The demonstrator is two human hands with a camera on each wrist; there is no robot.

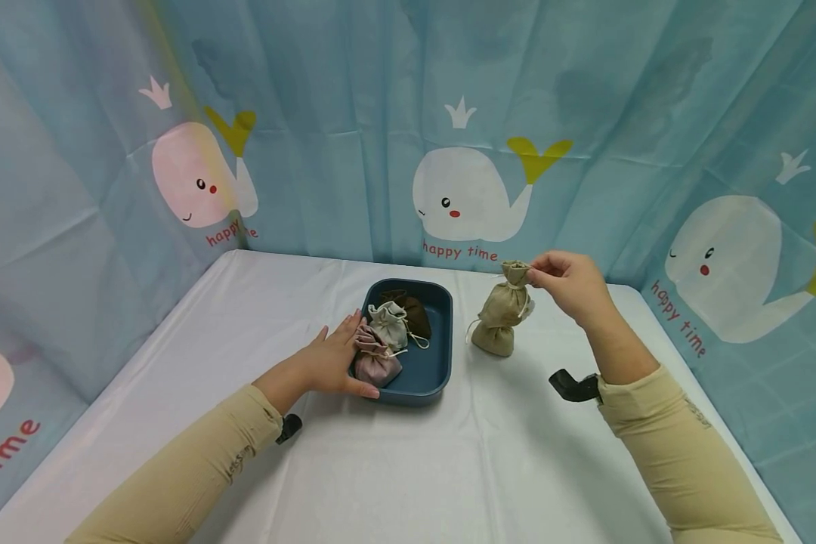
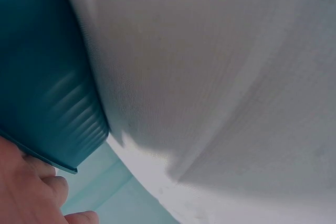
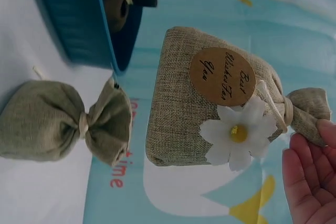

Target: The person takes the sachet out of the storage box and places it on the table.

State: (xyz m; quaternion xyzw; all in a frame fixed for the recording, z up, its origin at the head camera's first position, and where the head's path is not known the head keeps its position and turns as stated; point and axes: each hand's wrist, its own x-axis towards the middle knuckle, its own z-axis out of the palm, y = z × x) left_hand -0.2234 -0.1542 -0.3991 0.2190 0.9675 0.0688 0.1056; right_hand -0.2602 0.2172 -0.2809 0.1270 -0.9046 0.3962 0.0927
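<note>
My right hand (image 1: 573,285) pinches the gathered neck of a tan drawstring pouch (image 1: 503,306), raised off the table. In the right wrist view, a white daisy and a round brown "Best Wishes For You" label show on this pouch (image 3: 178,98). A second pouch, greenish-tan (image 3: 42,121), stands on the table below it, tied at the neck. My left hand (image 1: 328,364) rests against the left side of a blue box (image 1: 430,389), fingers along the rim and thumb at the near corner. Mauve (image 1: 378,369), pale grey (image 1: 389,325) and dark brown (image 1: 418,317) pouches lie inside.
A white cloth (image 1: 408,468) covers the table. Behind and beside it hangs a blue curtain (image 1: 326,189) printed with whales. Black wrist straps or mounts (image 1: 574,385) stick out near both sleeve cuffs.
</note>
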